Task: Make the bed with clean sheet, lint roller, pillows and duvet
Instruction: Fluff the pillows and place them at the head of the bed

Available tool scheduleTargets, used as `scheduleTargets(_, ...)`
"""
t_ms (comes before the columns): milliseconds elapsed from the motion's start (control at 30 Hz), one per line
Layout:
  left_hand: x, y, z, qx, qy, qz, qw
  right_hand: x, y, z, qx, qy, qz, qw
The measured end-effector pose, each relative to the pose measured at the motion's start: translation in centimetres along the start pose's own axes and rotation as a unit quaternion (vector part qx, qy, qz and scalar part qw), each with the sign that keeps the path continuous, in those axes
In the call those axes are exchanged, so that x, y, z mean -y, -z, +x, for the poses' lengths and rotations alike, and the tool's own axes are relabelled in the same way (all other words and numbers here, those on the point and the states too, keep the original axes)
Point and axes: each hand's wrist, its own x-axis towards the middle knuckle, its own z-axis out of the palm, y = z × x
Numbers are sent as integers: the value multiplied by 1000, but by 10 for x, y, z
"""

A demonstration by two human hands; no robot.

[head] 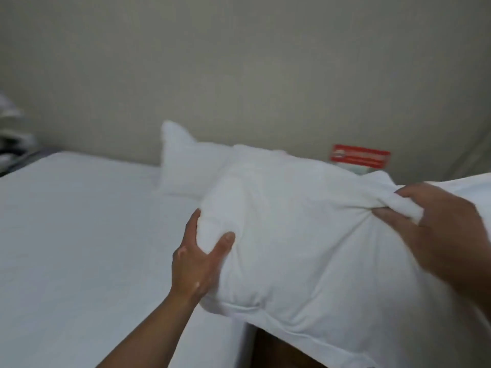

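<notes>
A white pillow (305, 235) is held up over the near right corner of the bed (79, 235), both hands on it. The left hand (196, 261) clamps the pillow's left end, thumb pressed into the front face and the other fingers hidden behind it. The right hand (435, 229) has a clenched grip on a bunched fold of the pillowcase at the upper right; its wrist runs out of frame. A second white pillow (186, 166) leans against the wall (239, 62) at the bed's far side, its right part covered by the held pillow. The white sheet (66, 274) lies flat on the mattress. A red label (360, 155) on the wall is too blurred to read, and blurred pale items at the left edge (10, 128) cannot be identified.
</notes>
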Motion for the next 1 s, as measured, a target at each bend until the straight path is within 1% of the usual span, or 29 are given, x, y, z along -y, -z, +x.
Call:
scheduleTargets(67, 53, 63, -34, -71, 70, 27, 995, 66, -51, -6, 79, 74, 50, 993)
scheduleTargets(167, 125, 134, -99, -167, 183, 55, 967, 146, -141, -26, 181, 189, 109, 959)
scheduleTargets(267, 181, 181, -173, -254, 286, 72, 921, 222, -221, -61, 283, 301, 159, 897)
scheduleTargets(400, 229, 214, -257, -350, 408, 83, 839, 312, -301, -118, 400, 408, 182, 801)
scheduleTargets(500, 253, 218, -295, -379, 475, 93, 788, 365, -347, -162, 455, 455, 184, 743)
scheduleTargets(567, 270, 218, -313, -381, 511, 98, 764, 387, -375, -188, 479, 475, 171, 718)
scheduleTargets(667, 295, 214, -327, -374, 544, 108, 743, 393, -420, -213, 528, 473, 158, 687)
scheduleTargets(700, 304, 209, -328, -360, 557, 109, 741, 387, -436, -215, 556, 469, 150, 669)
scheduleTargets(767, 316, 201, -324, -337, 581, 107, 733, 366, -464, -210, 606, 474, 98, 631)
scheduleTargets(800, 319, 199, -321, -335, 590, 106, 727, 352, -476, -202, 621, 472, 63, 623)
scheduleTargets(833, 323, 199, -317, -335, 600, 108, 719, 339, -488, -192, 627, 461, 34, 627)
scheduleTargets(867, 325, 201, -314, -334, 610, 111, 710, 328, -500, -180, 626, 442, 13, 642)
scheduleTargets(933, 330, 206, -311, -328, 626, 121, 697, 314, -525, -158, 614, 387, -10, 688)
scheduleTargets(1000, 335, 211, -313, -321, 637, 129, 689, 311, -547, -140, 619, 288, -34, 730)
